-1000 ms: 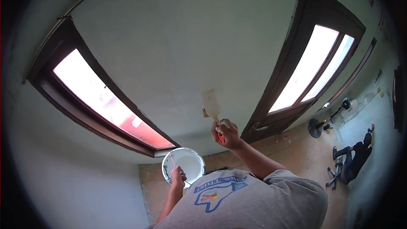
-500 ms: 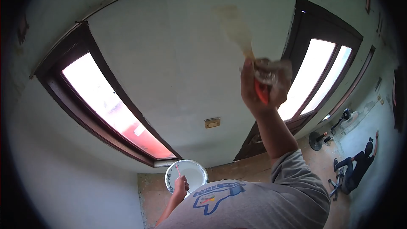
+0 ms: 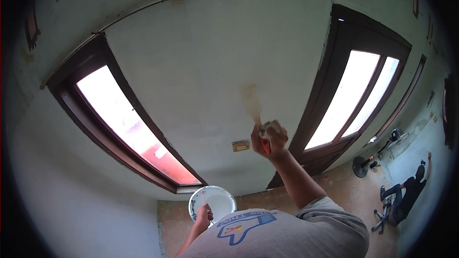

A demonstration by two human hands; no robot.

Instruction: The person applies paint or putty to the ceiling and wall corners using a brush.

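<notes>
Here, left hand (image 3: 204, 214) fingers clamped on bucket (image 3: 230, 195) of white paint (image 3: 221, 202), right hand (image 3: 268, 138) fingers wrapped round brush (image 3: 252, 102)

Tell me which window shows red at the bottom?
The window on the left, above the paint bucket; the tall one on the right glows plain white.

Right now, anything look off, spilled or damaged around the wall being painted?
No spill visible. The brass plate on the wall sits slightly tilted, though the lens bends everything. The white bucket in the left hand has dark smears on its rim. The brush in the right hand is blurred.
</notes>
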